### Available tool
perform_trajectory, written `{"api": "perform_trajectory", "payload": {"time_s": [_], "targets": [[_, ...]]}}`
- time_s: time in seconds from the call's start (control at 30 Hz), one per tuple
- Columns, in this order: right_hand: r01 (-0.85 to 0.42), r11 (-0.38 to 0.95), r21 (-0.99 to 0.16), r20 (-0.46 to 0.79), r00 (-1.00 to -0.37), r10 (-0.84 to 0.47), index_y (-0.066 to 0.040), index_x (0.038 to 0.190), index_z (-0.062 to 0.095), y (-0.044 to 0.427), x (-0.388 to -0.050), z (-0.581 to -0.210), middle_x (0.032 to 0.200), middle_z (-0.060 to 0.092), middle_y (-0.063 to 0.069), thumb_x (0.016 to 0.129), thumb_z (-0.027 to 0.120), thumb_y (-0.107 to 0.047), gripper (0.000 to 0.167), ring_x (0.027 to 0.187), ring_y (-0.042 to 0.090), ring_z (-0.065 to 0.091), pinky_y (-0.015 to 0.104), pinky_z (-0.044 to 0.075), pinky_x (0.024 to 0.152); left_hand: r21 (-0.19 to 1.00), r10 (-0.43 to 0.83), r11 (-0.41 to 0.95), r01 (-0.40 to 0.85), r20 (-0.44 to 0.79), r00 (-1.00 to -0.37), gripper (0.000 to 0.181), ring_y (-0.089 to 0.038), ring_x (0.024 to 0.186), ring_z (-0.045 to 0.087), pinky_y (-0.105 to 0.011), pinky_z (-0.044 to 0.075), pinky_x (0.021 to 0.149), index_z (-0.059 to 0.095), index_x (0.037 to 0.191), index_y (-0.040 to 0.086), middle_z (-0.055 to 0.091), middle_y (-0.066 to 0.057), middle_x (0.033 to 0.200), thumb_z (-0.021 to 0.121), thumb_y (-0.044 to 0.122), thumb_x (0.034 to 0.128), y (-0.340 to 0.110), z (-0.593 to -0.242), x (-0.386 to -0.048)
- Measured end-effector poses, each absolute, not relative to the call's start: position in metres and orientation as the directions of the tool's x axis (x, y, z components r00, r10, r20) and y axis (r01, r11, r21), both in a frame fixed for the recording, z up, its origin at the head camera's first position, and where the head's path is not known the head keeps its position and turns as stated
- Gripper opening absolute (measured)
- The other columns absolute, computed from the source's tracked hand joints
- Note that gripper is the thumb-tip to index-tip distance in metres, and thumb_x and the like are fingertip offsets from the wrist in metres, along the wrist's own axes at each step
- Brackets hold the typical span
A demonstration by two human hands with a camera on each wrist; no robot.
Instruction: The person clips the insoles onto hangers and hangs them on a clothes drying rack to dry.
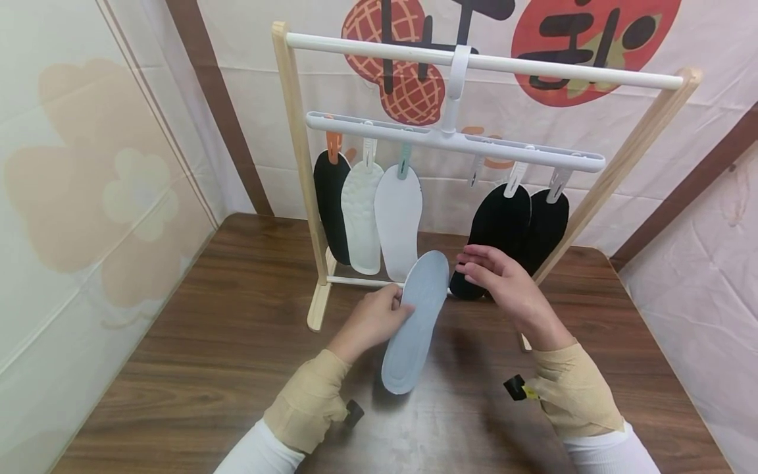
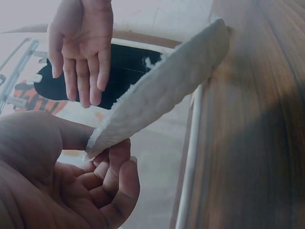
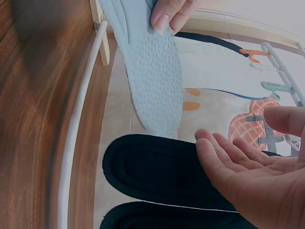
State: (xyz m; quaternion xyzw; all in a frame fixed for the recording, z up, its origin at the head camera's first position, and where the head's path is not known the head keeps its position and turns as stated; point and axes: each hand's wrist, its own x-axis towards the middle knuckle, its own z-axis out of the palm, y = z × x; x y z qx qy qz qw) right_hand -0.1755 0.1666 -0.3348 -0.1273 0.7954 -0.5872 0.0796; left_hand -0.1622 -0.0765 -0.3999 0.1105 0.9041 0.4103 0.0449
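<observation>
My left hand [image 1: 376,316] pinches a light grey-blue insole [image 1: 417,322] by its side edge, thumb on its face, and holds it tilted above the table. From the left wrist view, its underside [image 2: 167,90] looks white and bumpy. My right hand [image 1: 512,289] holds nothing; its fingers reach out, relaxed, near the insole's upper end, in front of a hanging black insole [image 1: 500,214]. The right wrist view shows that palm [image 3: 267,176] turned up, with a gap between its fingertips and the grey-blue insole [image 3: 152,71].
A wooden rack [image 1: 294,131] with a white top bar [image 1: 533,66] carries a clip hanger [image 1: 379,131]. A black insole [image 1: 331,204], a bumpy white one [image 1: 361,217] and a smooth white one [image 1: 399,224] hang left, another black one [image 1: 551,220] right. Between them hangs a bare clip [image 1: 476,170].
</observation>
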Motion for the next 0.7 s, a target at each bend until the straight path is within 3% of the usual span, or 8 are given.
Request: {"api": "perform_trajectory", "payload": {"time_s": [0.5, 0.7], "targets": [[-0.116, 0.244, -0.963, 0.043, -0.957, -0.286, 0.002, 0.149, 0.038, 0.166, -0.18, -0.314, 0.146, 0.05, 0.021, 0.106, 0.051, -0.013, 0.047, 0.133, 0.031, 0.054, 0.025, 0.051, 0.099, 0.769, 0.232, 0.608, 0.196, 0.063, -0.971, 0.017, -0.017, 0.069, 0.053, -0.031, 0.044, 0.061, 0.063, 0.099, 0.007, 0.055, -0.001, 0.077, 0.067, 0.023, 0.0968, -0.078, -0.386, -0.167], [-0.151, 0.228, -0.962, 0.087, -0.96, -0.268, 0.003, 0.15, 0.036, 0.165, -0.181, -0.304, 0.146, 0.051, 0.022, 0.106, 0.052, -0.013, 0.049, 0.127, 0.024, 0.059, 0.024, 0.051, 0.098, 0.76, 0.216, 0.621, 0.192, 0.069, -0.974, 0.019, -0.019, 0.075, 0.056, -0.033, 0.047, 0.067, 0.063, 0.102, 0.008, 0.059, -0.002, 0.083, 0.067, 0.026, 0.097, -0.077, -0.38, -0.167]]}}
